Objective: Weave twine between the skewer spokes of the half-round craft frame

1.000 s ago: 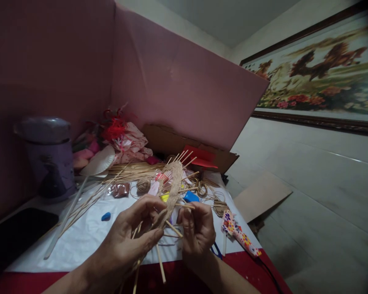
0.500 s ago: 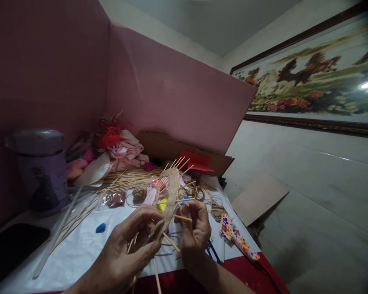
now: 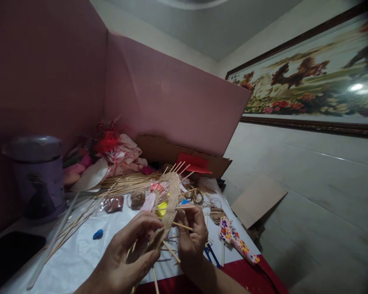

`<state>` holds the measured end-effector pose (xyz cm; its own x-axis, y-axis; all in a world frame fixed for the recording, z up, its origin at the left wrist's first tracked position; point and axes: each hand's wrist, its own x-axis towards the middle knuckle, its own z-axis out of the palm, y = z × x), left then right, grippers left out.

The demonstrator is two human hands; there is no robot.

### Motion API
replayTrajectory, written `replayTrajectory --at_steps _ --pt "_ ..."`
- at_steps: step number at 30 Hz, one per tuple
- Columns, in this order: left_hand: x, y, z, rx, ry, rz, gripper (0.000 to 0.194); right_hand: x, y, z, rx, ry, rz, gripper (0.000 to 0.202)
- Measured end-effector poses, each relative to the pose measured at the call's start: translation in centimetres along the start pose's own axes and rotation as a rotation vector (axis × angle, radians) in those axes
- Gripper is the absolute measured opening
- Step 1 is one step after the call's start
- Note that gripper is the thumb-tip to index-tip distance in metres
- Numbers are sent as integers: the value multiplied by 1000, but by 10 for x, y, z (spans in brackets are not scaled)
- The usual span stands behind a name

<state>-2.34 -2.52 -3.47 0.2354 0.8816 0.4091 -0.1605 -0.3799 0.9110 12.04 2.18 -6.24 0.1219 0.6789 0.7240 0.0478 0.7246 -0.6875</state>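
Observation:
A curved band woven from brown twine (image 3: 172,196), with thin wooden sticks (image 3: 185,165) poking out along its edge, is held up over the table. My left hand (image 3: 125,249) grips the near end of the band between thumb and fingers. Close by on its right edge, my right hand (image 3: 194,234) is closed in a pinch beside two of the sticks. Whatever lies between those fingertips is too small to make out. Behind the band sit a yellow piece (image 3: 162,209) and a pale pink piece (image 3: 149,201).
A twine ball (image 3: 138,199), a brown packet (image 3: 114,204) and a blue lump (image 3: 97,234) lie on the white sheet. Right of my hands are a flower-patterned glue gun (image 3: 237,241) and blue-handled scissors (image 3: 213,255). A purple bin (image 3: 39,185) stands left, near long sticks (image 3: 129,182).
The camera view has shifted slightly, so the scene sits a little lower and to the left. Both hands keep nearly the same pose around the woven band.

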Motion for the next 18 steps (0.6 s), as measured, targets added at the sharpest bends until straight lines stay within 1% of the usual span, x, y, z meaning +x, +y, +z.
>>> replayTrajectory --at_steps 3,9,18 --pt "0 -1 1 -7 17 5 16 0 0 0 4 3 -8 8" --pt "0 -5 -1 1 -4 -13 18 0 -1 1 -7 17 -13 8" --pt "0 -2 -1 18 -8 -22 19 2 -3 1 8 9 -24 6"
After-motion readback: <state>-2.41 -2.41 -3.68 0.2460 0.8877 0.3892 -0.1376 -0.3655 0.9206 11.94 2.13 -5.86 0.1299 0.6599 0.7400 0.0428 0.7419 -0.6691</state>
